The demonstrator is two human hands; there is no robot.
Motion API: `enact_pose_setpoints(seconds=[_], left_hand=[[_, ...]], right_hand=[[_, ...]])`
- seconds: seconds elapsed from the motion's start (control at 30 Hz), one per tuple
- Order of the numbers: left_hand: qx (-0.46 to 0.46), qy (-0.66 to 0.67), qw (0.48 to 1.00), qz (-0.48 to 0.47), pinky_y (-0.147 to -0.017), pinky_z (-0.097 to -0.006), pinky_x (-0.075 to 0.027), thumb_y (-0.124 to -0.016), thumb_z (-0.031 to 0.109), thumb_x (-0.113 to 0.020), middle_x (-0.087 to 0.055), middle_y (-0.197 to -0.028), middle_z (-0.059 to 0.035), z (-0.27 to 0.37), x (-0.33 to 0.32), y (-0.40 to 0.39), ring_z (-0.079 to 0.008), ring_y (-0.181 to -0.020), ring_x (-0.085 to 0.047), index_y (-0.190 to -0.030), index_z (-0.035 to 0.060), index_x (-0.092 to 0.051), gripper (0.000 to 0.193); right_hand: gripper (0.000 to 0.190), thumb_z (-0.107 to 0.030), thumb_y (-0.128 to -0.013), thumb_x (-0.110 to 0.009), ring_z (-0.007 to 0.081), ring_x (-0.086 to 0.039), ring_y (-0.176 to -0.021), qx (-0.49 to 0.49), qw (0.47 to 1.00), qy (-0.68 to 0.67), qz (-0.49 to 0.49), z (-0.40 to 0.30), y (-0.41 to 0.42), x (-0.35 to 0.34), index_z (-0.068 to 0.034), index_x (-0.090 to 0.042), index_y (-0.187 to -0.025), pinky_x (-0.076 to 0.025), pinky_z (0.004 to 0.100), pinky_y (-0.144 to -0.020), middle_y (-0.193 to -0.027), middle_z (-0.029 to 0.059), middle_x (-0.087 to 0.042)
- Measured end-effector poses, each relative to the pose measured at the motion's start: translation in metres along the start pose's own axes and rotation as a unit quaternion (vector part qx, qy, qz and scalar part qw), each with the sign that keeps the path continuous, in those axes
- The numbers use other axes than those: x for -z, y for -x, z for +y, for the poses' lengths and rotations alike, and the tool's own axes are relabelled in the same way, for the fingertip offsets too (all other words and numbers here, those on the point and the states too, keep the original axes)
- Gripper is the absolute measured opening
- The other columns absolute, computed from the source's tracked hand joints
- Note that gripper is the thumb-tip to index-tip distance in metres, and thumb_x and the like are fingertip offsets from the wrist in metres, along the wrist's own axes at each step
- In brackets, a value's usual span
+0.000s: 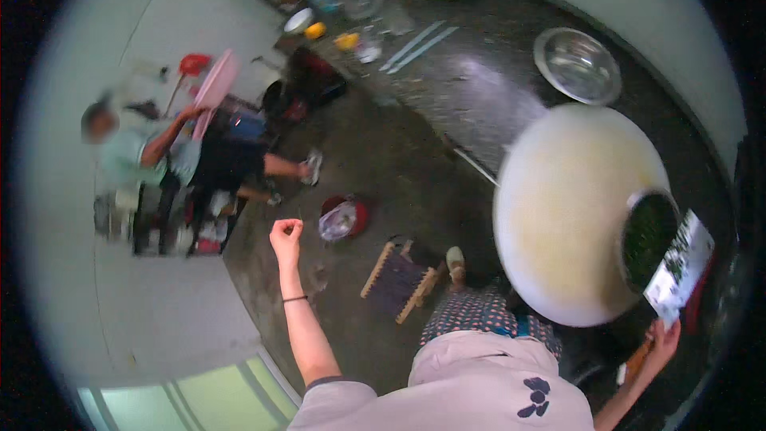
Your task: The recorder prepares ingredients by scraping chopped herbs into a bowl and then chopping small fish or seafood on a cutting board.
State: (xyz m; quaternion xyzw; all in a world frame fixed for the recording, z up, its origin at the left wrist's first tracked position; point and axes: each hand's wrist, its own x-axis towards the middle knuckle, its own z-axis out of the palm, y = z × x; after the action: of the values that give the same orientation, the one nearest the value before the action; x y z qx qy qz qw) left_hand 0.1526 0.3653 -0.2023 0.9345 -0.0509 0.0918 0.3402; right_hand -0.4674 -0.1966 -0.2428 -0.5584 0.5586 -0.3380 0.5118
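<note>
My left hand [287,236] is held out over the floor, fingertips and thumb pinched together; a faint thin strand may show above it, but no object is clear. At the right, my right hand [664,335] grips a cleaver [682,269] whose wide blade carries bits of chopped greens. Beside the blade, a round bowl [625,203] contains dark chopped greens [649,239]. It sits at the right side of a large, round, white cutting board [568,209] with yellowish stains.
A metal basin [577,66] stands beyond the board on the dark counter [479,84]. A low folding stool [398,281] and a red bucket with a plastic bag [362,215] are on the floor. At the left, another person [155,149] holds a pink basin [215,90] near a shelf rack [179,221].
</note>
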Motion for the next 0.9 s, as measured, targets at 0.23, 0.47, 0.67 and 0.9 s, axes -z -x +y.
enact_pose_setpoints(seconds=[0.23,0.47,0.67,0.9], left_hand=[[0.007,-0.14,0.99,0.015,-0.072,-0.039,-0.05,-0.07,0.015,-0.072,-0.063,-0.083,-0.0106,-0.124,0.051,-0.061,-0.028,-0.08,-0.063,-0.073,0.0066,-0.071,0.009],[0.066,-0.332,0.938,-0.073,-0.089,-0.0491,-0.04,-0.076,0.019,-0.07,-0.064,-0.095,-0.0066,-0.203,0.008,-0.125,-0.0279,-0.103,-0.056,-0.078,0.0145,-0.074,0.006],[0.053,-0.404,0.91,-0.079,-0.095,-0.0493,-0.037,-0.081,0.018,-0.067,-0.059,-0.107,-0.0092,-0.211,0.013,-0.148,-0.0283,-0.111,-0.051,-0.097,0.0186,-0.075,0.018],[0.109,-0.493,0.86,-0.077,-0.094,-0.0478,-0.043,-0.071,0.041,-0.077,-0.068,-0.102,-0.0096,-0.17,0.01,-0.162,-0.0285,-0.101,-0.062,-0.087,0.0122,-0.075,0.033]], right_hand=[[0.049,-0.02,-0.09,-0.067,0.0127,-0.058,-0.087,-0.029,0.994,0.029,0.101,-0.023,-0.006,-0.013,0.0,-0.049,-0.131,-0.046,0.0252,-0.075,-0.094,0.0061,-0.061],[0.048,-0.028,-0.088,-0.068,0.0152,-0.06,-0.085,-0.016,0.993,0.084,0.081,-0.028,-0.03,0.013,0.001,-0.054,-0.123,-0.047,0.0297,-0.076,-0.1,0.0071,-0.062],[0.037,-0.022,-0.089,-0.067,0.0122,-0.058,-0.09,-0.048,0.996,0.042,0.062,-0.061,-0.017,0.002,-0.002,-0.058,-0.119,-0.044,0.023,-0.078,-0.1,0.0048,-0.061],[0.034,-0.016,-0.091,-0.064,0.0131,-0.059,-0.091,-0.017,0.995,0.011,0.093,-0.041,-0.021,0.053,-0.001,-0.057,-0.121,-0.046,0.0241,-0.08,-0.106,0.0062,-0.063]])
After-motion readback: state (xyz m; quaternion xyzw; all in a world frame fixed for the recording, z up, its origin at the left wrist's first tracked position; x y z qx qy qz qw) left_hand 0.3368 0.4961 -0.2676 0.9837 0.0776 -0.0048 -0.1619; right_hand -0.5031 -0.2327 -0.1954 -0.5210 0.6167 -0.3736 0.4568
